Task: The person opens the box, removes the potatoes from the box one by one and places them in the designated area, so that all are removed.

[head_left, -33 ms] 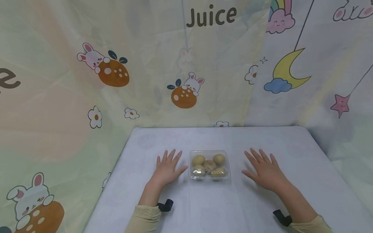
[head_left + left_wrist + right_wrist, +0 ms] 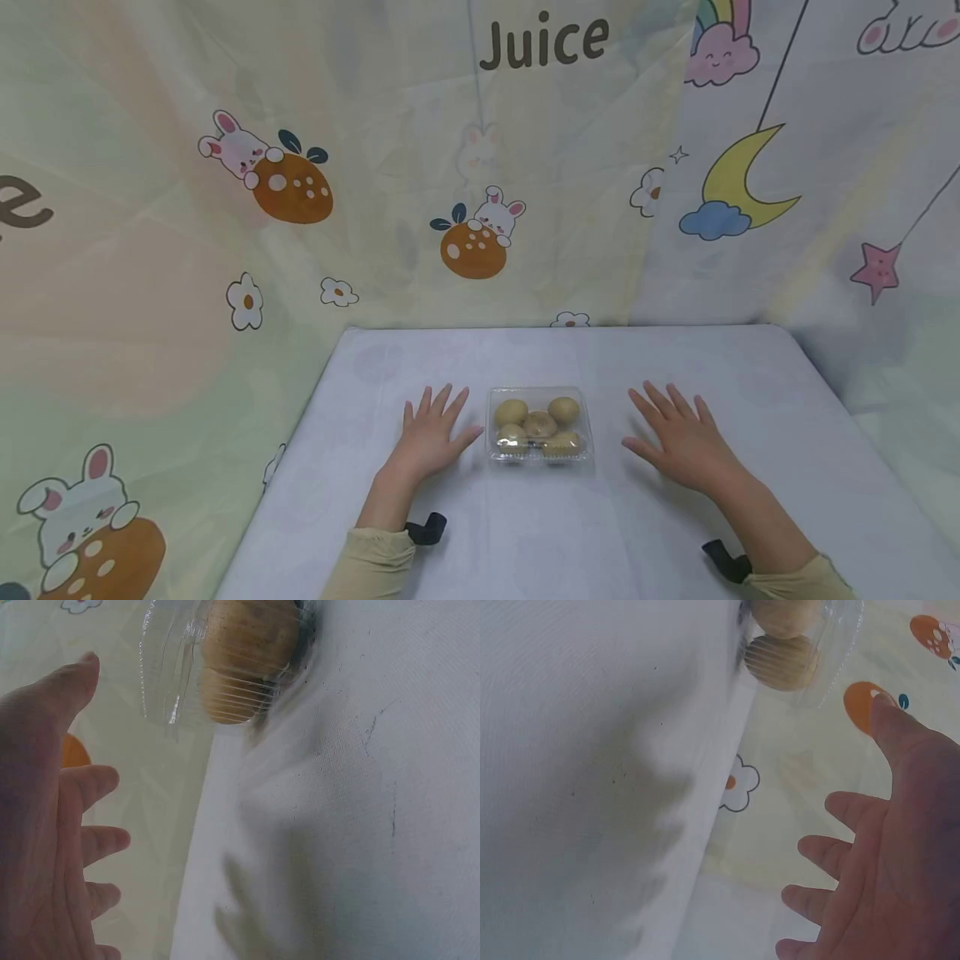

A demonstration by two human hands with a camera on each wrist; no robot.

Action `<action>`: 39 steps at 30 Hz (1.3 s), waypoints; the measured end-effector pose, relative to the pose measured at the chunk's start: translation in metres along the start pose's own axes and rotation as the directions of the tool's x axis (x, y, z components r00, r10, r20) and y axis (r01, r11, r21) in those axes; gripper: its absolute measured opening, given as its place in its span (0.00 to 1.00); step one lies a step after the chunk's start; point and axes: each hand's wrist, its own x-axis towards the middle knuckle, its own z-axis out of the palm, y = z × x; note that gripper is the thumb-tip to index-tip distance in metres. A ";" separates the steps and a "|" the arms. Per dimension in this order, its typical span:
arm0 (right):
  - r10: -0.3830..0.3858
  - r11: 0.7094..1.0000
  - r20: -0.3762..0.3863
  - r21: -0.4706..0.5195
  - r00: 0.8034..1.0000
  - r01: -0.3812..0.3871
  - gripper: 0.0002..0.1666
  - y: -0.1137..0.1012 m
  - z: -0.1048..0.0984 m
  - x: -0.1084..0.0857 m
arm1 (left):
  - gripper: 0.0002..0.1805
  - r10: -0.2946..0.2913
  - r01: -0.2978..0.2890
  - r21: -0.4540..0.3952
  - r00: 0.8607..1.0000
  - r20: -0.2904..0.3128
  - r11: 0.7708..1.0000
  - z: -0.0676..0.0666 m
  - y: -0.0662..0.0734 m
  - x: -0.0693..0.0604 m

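A clear plastic clamshell box (image 2: 540,458) with its lid down sits mid-table, holding several small potatoes (image 2: 563,410). My left hand (image 2: 429,439) is just left of the box, fingers spread and thumb pointing toward its side without gripping it. On the other side, a wider gap separates my right hand (image 2: 688,446) from the box; its fingers are spread too. Both hands hold nothing, and their shadows fall on the cloth beneath. Ridged box walls and brownish potatoes (image 2: 251,634) show at the top of the left wrist view, and potatoes (image 2: 780,664) top the right wrist view.
A white cloth (image 2: 480,533) covers the table, whose back edge meets a printed curtain (image 2: 390,167) with rabbits, flowers and a moon. Black wrist straps (image 2: 426,529) with small mounts sit near the beige sleeves (image 2: 369,565).
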 end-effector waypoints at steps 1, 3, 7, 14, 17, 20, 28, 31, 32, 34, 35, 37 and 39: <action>-0.004 1.000 -0.001 0.013 1.000 0.004 0.52 0.000 0.000 0.000 | 0.41 0.000 0.000 -0.001 1.000 -0.001 1.000 0.001 0.000 0.000; -0.012 0.999 -0.001 0.052 1.000 0.012 0.50 0.000 0.001 0.000 | 0.41 0.006 -0.006 -0.024 1.000 -0.015 1.000 0.002 0.000 0.001; -0.003 0.958 0.042 0.286 0.999 -0.009 0.41 0.001 0.003 0.003 | 0.36 -0.039 0.032 -0.209 0.999 -0.031 0.977 0.010 0.001 0.007; -0.013 0.703 0.142 0.705 0.990 -0.092 0.34 0.006 0.019 0.015 | 0.27 -0.135 0.168 -0.725 0.985 0.105 0.668 0.033 -0.002 0.020; -0.040 0.576 0.183 0.807 0.982 -0.127 0.34 0.007 0.028 0.021 | 0.29 -0.079 0.203 -0.845 0.979 0.189 0.494 0.043 -0.005 0.024; -0.066 0.485 0.219 0.859 0.974 -0.160 0.37 0.006 0.035 0.027 | 0.32 -0.027 0.225 -0.896 0.972 0.232 0.382 0.049 -0.006 0.025; -0.110 0.361 0.269 0.908 0.957 -0.214 0.41 -0.003 0.051 0.039 | 0.37 0.052 0.248 -0.936 0.962 0.269 0.248 0.059 -0.007 0.024; -0.114 0.355 0.285 0.906 0.952 -0.229 0.42 -0.008 0.054 0.040 | 0.38 0.076 0.245 -0.942 0.960 0.269 0.229 0.062 -0.009 0.023; -0.119 0.349 0.288 0.908 0.950 -0.232 0.42 -0.010 0.055 0.040 | 0.38 0.080 0.248 -0.942 0.959 0.272 0.224 0.062 -0.009 0.023; -0.130 0.339 0.289 0.912 0.948 -0.232 0.42 -0.014 0.056 0.040 | 0.39 0.092 0.254 -0.943 0.956 0.278 0.215 0.063 -0.010 0.021; -0.135 0.333 0.289 0.914 0.948 -0.231 0.42 -0.015 0.057 0.040 | 0.40 0.101 0.251 -0.945 0.956 0.276 0.210 0.063 -0.010 0.021; -0.131 0.318 0.296 0.916 0.946 -0.242 0.43 -0.019 0.058 0.040 | 0.41 0.111 0.253 -0.945 0.954 0.280 0.207 0.063 -0.011 0.020; -0.129 0.303 0.293 0.921 0.947 -0.244 0.43 -0.021 0.059 0.039 | 0.41 0.126 0.250 -0.947 0.952 0.278 0.199 0.064 -0.012 0.020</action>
